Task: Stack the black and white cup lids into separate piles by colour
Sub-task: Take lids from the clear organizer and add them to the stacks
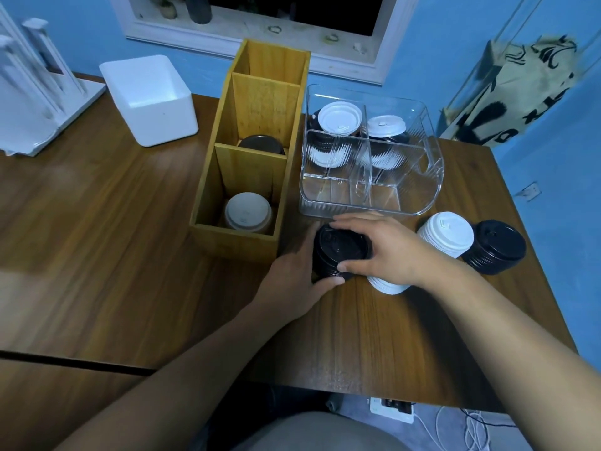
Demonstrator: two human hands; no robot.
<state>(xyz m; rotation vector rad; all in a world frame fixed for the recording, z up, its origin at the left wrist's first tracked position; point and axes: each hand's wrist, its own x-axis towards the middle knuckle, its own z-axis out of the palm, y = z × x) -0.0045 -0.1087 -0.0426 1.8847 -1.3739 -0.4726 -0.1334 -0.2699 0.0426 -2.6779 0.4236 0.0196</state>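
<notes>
Plainly both hands are on one short black lid stack (340, 249) at mid-counter (130, 255). The left hand (299, 275) cups its side from 8 o'clock with the thumb curled round the base. The right hand (387, 245) arches over the top, fingers and thumb pinching the rim. The stack stands roughly upright. The other black pile (496, 247) lies at 3 o'clock, beyond a white pile (445, 234), so I judge the right hand nearer to it. Mixed lids remain in the clear organiser (435, 164) at 12 o'clock. No brand reads on any lid, and the lettering on the bag (507, 102) is illegible.
</notes>
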